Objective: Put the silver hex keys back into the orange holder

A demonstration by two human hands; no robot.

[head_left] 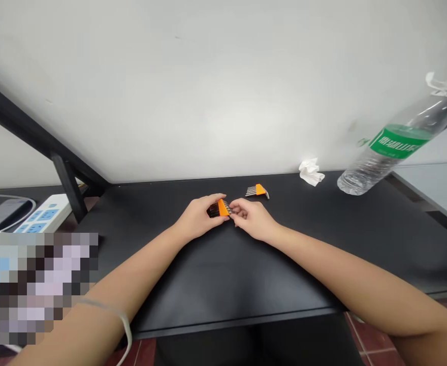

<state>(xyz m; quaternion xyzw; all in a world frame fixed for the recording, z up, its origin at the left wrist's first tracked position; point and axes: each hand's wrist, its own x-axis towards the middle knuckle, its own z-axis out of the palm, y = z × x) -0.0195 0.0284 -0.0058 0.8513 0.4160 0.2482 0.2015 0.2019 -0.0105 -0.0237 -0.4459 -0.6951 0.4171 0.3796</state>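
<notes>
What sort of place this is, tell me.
Likely an indoor desk or workbench, in an office or workshop; I can't tell which. A black tabletop meets a pale wall, with a power strip off to the left.

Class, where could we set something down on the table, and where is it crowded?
Bare table lies between the left forearm and right forearm; another patch lies between the right forearm and the bottle. The middle is crowded: left hand and right hand meet at the held orange piece, with a loose orange piece just behind.
</notes>
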